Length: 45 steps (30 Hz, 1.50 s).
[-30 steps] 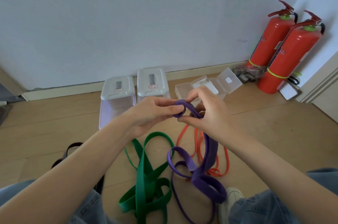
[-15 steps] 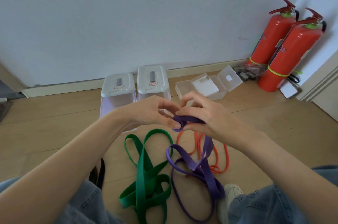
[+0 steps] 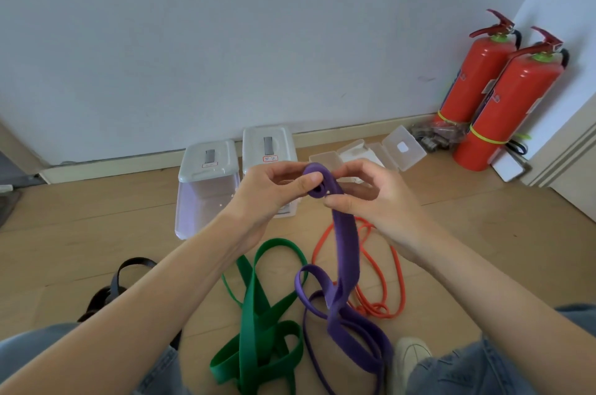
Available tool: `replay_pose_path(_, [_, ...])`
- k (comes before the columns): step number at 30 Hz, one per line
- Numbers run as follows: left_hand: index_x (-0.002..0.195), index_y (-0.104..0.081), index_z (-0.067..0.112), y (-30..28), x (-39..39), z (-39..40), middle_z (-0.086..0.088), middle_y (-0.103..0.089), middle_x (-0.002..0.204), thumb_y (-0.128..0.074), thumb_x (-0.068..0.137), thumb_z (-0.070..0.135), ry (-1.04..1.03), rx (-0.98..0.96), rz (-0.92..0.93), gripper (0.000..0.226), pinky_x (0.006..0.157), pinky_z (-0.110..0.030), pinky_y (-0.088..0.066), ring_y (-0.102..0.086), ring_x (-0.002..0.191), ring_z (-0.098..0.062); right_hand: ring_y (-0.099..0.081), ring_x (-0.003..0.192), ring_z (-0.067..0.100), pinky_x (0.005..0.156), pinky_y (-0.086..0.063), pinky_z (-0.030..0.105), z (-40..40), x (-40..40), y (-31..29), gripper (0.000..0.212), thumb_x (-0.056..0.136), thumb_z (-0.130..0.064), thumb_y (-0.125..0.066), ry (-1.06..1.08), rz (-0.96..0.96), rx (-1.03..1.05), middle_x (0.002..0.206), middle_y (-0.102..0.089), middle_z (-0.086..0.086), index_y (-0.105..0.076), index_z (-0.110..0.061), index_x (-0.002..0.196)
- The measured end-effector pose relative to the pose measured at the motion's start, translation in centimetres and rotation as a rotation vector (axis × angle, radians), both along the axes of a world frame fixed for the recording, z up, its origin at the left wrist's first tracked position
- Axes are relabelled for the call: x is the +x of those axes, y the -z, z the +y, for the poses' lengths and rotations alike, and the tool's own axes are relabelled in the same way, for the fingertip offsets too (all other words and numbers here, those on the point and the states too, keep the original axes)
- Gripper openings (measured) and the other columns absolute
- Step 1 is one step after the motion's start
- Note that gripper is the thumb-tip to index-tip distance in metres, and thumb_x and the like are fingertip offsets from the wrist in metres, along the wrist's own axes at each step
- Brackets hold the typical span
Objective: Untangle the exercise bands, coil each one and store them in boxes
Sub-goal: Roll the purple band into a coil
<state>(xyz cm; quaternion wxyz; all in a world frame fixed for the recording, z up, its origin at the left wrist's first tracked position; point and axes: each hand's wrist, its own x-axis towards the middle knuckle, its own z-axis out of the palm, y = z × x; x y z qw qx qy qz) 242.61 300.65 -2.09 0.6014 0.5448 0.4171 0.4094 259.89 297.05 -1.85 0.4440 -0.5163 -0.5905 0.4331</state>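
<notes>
While the purple band [image 3: 346,252] is pinched at its upper end between the thumb and fingers [image 3: 309,183] of the left hand [image 3: 267,198], a small tight coil is formed there, and the same coil is held from the other side by the curled fingers [image 3: 338,202] of the right hand [image 3: 374,204]. Both hands are kept raised above the floor [image 3: 96,227], close together, with the coil between them. From the coil, the rest of the purple band is hung down and is laid in loose loops on the floor near the person's knees. Just to the left of it, the green band [image 3: 258,323] is spread on the floor in folded loops, and to the right and behind, the thin orange band [image 3: 387,281] is laid, partly covered by the purple one. A black band [image 3: 125,278] is seen on the floor under the left forearm. Farther away, two closed white boxes [image 3: 238,169] are placed side by side near the wall, and beside them, to the right, small clear boxes [image 3: 396,152] are left open with their lids up. In the right corner, two red fire extinguishers [image 3: 493,98] are stood against the wall. A pale shoe [image 3: 409,359] and blue jeans [image 3: 483,369] are visible at the lower edge.
</notes>
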Motion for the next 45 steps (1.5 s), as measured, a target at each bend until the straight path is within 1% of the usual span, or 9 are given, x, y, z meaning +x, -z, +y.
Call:
replay_pose_path(7, [0.098, -0.069, 0.016, 0.6, 0.1, -0.4, 0.000, -0.074, 0.093, -0.073, 0.063, 0.029, -0.024, -0.041, -0.002, 0.038, 0.081, -0.019, -0.053, -0.068, 0.090, -0.009, -0.065, 0.095, 0.011, 0.082, -0.054, 0.026, 0.2, -1.0, 0.5, 0.030, 0.071, -0.011, -0.078, 0.097, -0.026, 0.065, 0.099, -0.068, -0.003, -0.064, -0.016, 0.097])
replay_pose_path(12, [0.097, -0.064, 0.026, 0.1, -1.1, 0.5, 0.010, -0.068, 0.096, -0.079, 0.070, 0.015, 0.204, 0.303, 0.576, 0.032, 0.078, -0.015, -0.052, -0.063, 0.091, -0.004, -0.065, 0.085, 0.011, 0.077, -0.051, 0.022, 0.0, -0.7, 0.4, 0.031, 0.069, 0.001, -0.072, -0.029, -0.477, 0.216, 0.088, -0.066, -0.009, -0.066, -0.015, 0.095])
replay_pose_path(16, [0.096, -0.070, 0.017, -0.1, -0.5, 0.4, 0.006, -0.071, 0.088, -0.078, 0.070, 0.016, 0.265, 0.397, 0.698, 0.027, 0.078, -0.015, -0.051, -0.065, 0.081, -0.004, -0.063, 0.087, 0.009, 0.079, -0.050, 0.020, -0.1, -1.0, 0.8, 0.030, 0.072, 0.001, -0.070, -0.046, -0.555, 0.221, 0.089, -0.063, -0.011, -0.064, -0.014, 0.098])
replay_pose_path(21, [0.088, -0.071, 0.029, -0.8, -1.1, 0.6, 0.007, -0.074, 0.085, -0.078, 0.070, 0.017, 0.129, 0.184, 0.355, 0.022, 0.075, -0.019, -0.054, -0.068, 0.084, -0.008, -0.067, 0.088, 0.006, 0.074, -0.052, 0.019, 0.1, -0.2, -0.2, 0.028, 0.073, 0.002, -0.072, 0.036, -0.006, 0.063, 0.099, -0.066, 0.001, -0.055, -0.010, 0.093])
replay_pose_path(29, [0.091, -0.073, 0.011, -0.7, -0.3, -0.2, -0.006, -0.073, 0.097, -0.071, 0.064, 0.019, 0.076, -0.133, -0.243, 0.028, 0.078, -0.017, -0.053, -0.069, 0.092, -0.013, -0.065, 0.098, 0.028, 0.091, -0.051, 0.045, -0.1, -1.4, 0.0, 0.044, 0.055, -0.035, -0.080, 0.179, 0.395, -0.013, 0.101, -0.069, 0.007, -0.062, -0.015, 0.089])
replay_pose_path(34, [0.101, -0.068, 0.010, -0.3, -0.2, -0.2, -0.007, -0.072, 0.101, -0.072, 0.065, 0.020, 0.098, -0.110, -0.204, 0.038, 0.083, -0.021, -0.053, -0.068, 0.098, -0.017, -0.067, 0.094, 0.020, 0.083, -0.054, 0.037, -0.3, -1.2, 0.0, 0.029, 0.068, -0.026, -0.079, 0.148, 0.278, 0.013, 0.095, -0.071, 0.004, -0.061, -0.015, 0.088])
replay_pose_path(37, [0.097, -0.070, 0.021, -0.5, -0.6, -0.1, -0.001, -0.073, 0.097, -0.076, 0.066, 0.020, 0.127, -0.044, 0.019, 0.031, 0.092, -0.031, -0.051, -0.067, 0.098, -0.016, -0.068, 0.087, 0.015, 0.079, -0.055, 0.028, -0.3, -0.7, -0.3, 0.026, 0.071, -0.015, -0.078, 0.133, 0.110, 0.075, 0.091, -0.072, 0.005, -0.061, -0.009, 0.090])
replay_pose_path(42, [0.096, -0.065, 0.029, -1.5, -1.1, 0.2, 0.012, -0.072, 0.089, -0.077, 0.071, 0.010, 0.254, 0.155, 0.349, 0.034, 0.075, -0.013, -0.052, -0.067, 0.090, -0.004, -0.062, 0.084, 0.005, 0.082, -0.051, 0.024, 0.0, -0.2, -0.8, 0.024, 0.069, -0.003, -0.076, 0.002, -0.410, 0.257, 0.087, -0.067, -0.004, -0.067, -0.011, 0.090])
replay_pose_path(45, [0.089, -0.065, 0.027, -1.5, -1.0, 0.0, 0.010, -0.069, 0.087, -0.079, 0.069, 0.010, 0.258, 0.217, 0.455, 0.030, 0.073, -0.015, -0.052, -0.067, 0.088, -0.010, -0.061, 0.086, 0.004, 0.081, -0.049, 0.019, -0.2, -0.2, -0.8, 0.025, 0.069, -0.005, -0.076, -0.058, -0.471, 0.294, 0.088, -0.069, -0.005, -0.070, -0.015, 0.091])
